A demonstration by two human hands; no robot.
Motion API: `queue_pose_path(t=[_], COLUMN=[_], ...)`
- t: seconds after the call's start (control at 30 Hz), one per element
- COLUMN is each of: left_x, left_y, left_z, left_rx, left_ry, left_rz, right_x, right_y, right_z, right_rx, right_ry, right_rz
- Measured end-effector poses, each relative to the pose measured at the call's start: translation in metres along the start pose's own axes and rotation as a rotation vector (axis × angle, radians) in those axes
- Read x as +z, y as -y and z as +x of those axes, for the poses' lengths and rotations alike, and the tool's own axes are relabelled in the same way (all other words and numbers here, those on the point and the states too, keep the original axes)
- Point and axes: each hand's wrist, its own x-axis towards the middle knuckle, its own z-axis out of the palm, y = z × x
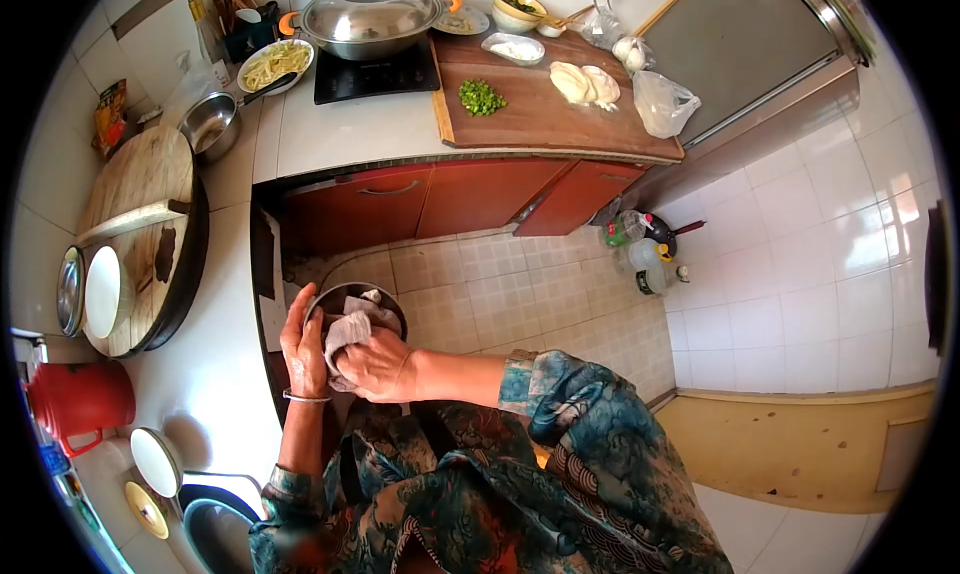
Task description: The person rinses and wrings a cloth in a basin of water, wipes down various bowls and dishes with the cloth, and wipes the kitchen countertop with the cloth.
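A round metal pot or bowl [392,303] is held low, in front of the body, beside the counter edge. My left hand [304,346] grips its left side, with the fingers pointing up along the wall and a bracelet at the wrist. A greyish-pink cloth [347,336] lies bunched in and over the opening. My right hand [374,366] is closed on this cloth and presses it at the near side of the rim. The lower part of the pot is hidden behind the hands.
Counter [215,264] runs along the left, with a round wooden board [140,189], a white bowl [104,292], a saucepan [210,126] and a red bucket [85,399]. Ahead are a lidded wok [370,19] and a chopping board [560,104]. Bottles [648,254] stand on the floor.
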Motion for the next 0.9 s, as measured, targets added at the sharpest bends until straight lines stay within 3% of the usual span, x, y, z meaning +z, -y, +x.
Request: queue_pose_path(t=[0.1, 0.27, 0.37, 0.4, 0.53, 0.57, 0.63, 0.67, 0.7, 0.77, 0.8, 0.9], left_x=[0.000, -0.005, -0.021, -0.032, -0.073, -0.083, -0.078, -0.065, -0.048, -0.015, -0.004, -0.002], left_y=[-0.002, 0.012, 0.029, 0.042, 0.027, 0.020, -0.018, -0.037, -0.051, -0.064, -0.067, -0.059], left_z=[-0.003, 0.002, 0.015, 0.018, 0.016, 0.014, 0.004, -0.002, -0.006, -0.008, -0.012, -0.016], left_rx=[-0.085, -0.051, -0.011, 0.023, 0.062, 0.110, 0.183, 0.156, 0.127, 0.053, 0.028, -0.051], left_ry=[0.068, 0.083, 0.060, -0.025, -0.185, -0.187, 0.011, 0.124, 0.237, 0.332, 0.318, 0.253], left_rz=[-0.066, -0.023, -0.002, -0.041, 0.077, 0.264, 0.395, 0.336, 0.277, 0.176, 0.111, 0.017], right_x=[-0.020, -0.033, -0.058, -0.081, -0.125, -0.135, -0.142, -0.139, -0.126, -0.096, -0.080, -0.068], right_y=[-0.001, -0.015, -0.015, -0.018, -0.047, -0.053, -0.067, -0.069, -0.063, -0.036, -0.023, -0.018], right_z=[0.006, 0.005, 0.001, 0.002, -0.018, -0.023, -0.025, -0.022, -0.015, 0.001, 0.004, 0.001], right_rx=[0.190, 0.235, 0.284, 0.348, 0.441, 0.493, 0.541, 0.447, 0.445, 0.325, 0.160, 0.415], right_ry=[0.320, 0.374, 0.308, 0.354, -0.165, -0.280, -0.318, -0.241, -0.183, 0.153, -0.023, 0.150], right_rz=[0.180, 0.605, 1.041, 0.967, 1.266, 1.321, 1.188, 1.115, 1.222, 0.580, 0.373, 0.424])
